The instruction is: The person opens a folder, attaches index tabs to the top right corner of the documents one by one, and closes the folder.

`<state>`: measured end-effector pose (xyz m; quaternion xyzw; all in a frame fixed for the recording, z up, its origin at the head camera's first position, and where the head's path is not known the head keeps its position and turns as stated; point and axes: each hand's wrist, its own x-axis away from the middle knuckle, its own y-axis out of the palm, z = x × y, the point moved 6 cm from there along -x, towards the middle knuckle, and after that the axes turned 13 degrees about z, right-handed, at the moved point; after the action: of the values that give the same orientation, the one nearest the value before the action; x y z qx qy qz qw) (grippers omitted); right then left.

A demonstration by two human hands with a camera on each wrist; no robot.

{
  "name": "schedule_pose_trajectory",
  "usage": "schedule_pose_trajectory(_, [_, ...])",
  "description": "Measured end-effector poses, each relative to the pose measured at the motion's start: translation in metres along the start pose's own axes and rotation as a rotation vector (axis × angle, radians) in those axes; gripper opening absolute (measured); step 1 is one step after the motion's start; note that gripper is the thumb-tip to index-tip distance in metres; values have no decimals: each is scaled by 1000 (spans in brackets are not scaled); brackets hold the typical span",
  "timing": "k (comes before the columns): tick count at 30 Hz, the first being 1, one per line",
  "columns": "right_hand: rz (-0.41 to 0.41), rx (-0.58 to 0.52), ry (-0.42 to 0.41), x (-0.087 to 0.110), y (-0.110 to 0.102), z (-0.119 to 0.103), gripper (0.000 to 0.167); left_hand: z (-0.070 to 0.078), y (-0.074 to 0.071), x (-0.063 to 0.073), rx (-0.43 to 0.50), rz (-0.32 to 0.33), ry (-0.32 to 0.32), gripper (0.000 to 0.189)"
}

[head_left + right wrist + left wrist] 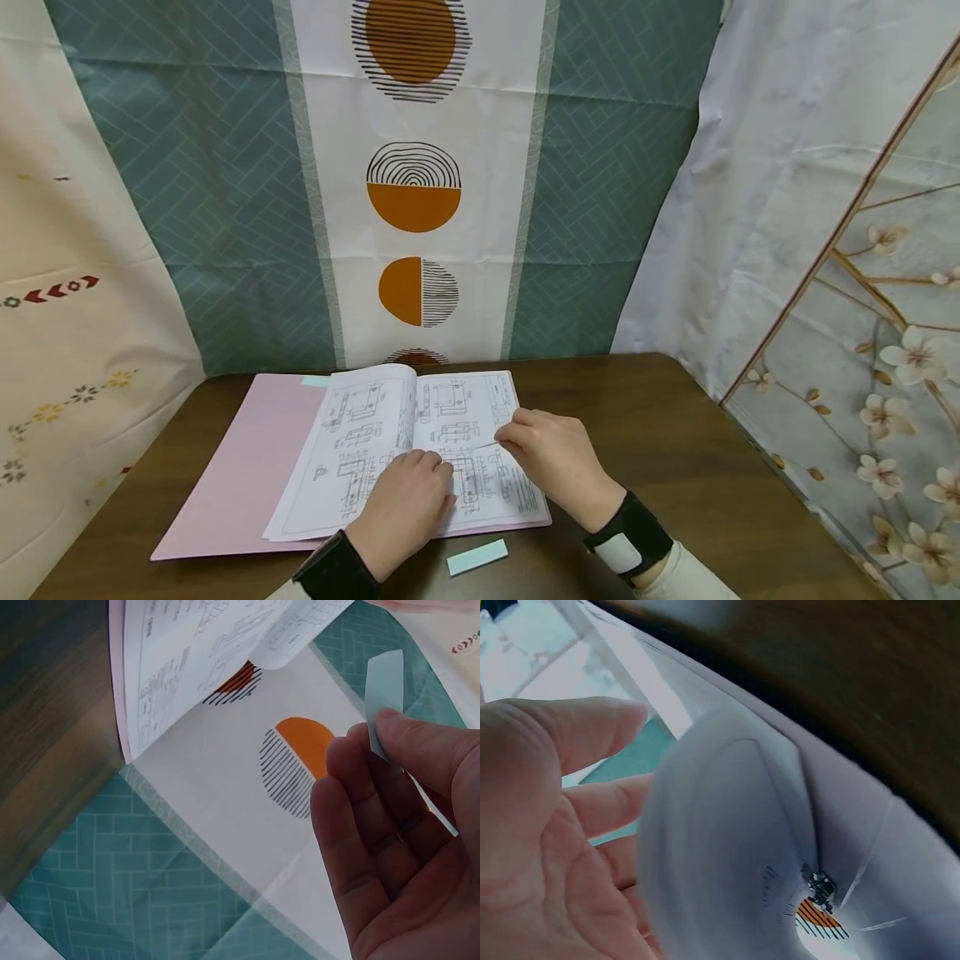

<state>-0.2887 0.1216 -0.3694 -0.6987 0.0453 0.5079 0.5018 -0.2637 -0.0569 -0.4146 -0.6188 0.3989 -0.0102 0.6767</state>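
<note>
Pink folder (225,475), laid wide on the brown table (675,433). Contents: a thick set of printed pages (375,433) w/ tech. drawings, parted at a central fold; L pages bow up toward the fold & overlap the folder's L half, R pages lie on its R half, w/ a pink margin along the near edge. R hand (551,454), over the R side of the pages: thumb & finger clamped together on a pale-green strip (385,682), its free end pointing L. Head view gives the strip nearly edge-on, as a thin line above the drawings; R wrist view gives its broad face, the other fingers loosely bent. L hand (408,492), over the near part of the pages by the fold: fingers relaxed, thumb apart; in L wrist view its fingertips are hidden behind the curved pages, so exact contact can't be told. Second strip (477,557): on table, just beside the folder's near edge, btwn the hands. Third strip (315,381): at the folder's far edge, beside L pages. Bands (651,529): black, one per wrist. Curtain (487,167): far side, green & white w/ orange discs.
</note>
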Motion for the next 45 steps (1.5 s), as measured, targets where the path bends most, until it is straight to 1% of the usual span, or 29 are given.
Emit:
schedule_pose_trajectory(5, [10, 8, 4, 2, 2, 0, 21, -3, 10, 5, -21, -51, -12, 32])
schedule_pose_trajectory(11, [34, 35, 30, 7, 2, 13, 23, -5, 13, 7, -30, -112, -19, 36])
schedule_pose_trajectory(15, [19, 37, 42, 9, 13, 29, 23, -8, 13, 7, -40, -142, -25, 39])
schedule_pose_trajectory(21, [-19, 49, 85, 9, 33, 60, 21, -10, 12, 5, -25, -142, -34, 39])
schedule_pose_trajectory(25, [-37, 74, 84, 3, 45, 78, 18, -9, 12, 4, -14, -148, -33, 38])
schedule_pose_trajectory(32, [-61, 141, 97, -15, 68, 105, 17, -8, 17, 4, -25, -174, -26, 39])
schedule_pose_trajectory(38, [-107, 184, 90, -32, 92, 117, 9, -10, 19, 7, -29, -192, -40, 40])
schedule_pose_trajectory(45, [-115, 233, 94, -45, 107, 125, 8, -10, 20, 6, -26, -166, -32, 39])
